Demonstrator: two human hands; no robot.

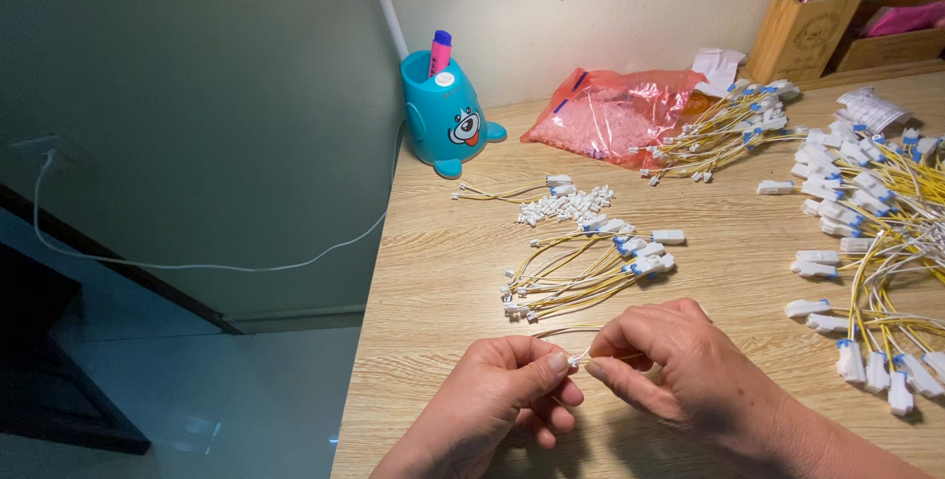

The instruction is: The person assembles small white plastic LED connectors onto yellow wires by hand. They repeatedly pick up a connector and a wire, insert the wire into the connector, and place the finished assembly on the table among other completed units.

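Wire assembly, midway — one small white plug in hand.
Left grip and right grip pinched on plug and wire; finished bundle on surface, loose plugs left.

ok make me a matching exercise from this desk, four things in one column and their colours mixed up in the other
Things
1. animal-shaped cup
2. plastic bag
3. pen holder
4. small loose connectors

Colours
A. white
B. light brown wood
C. turquoise blue
D. translucent red

Pairs: 1-C, 2-D, 3-B, 4-A
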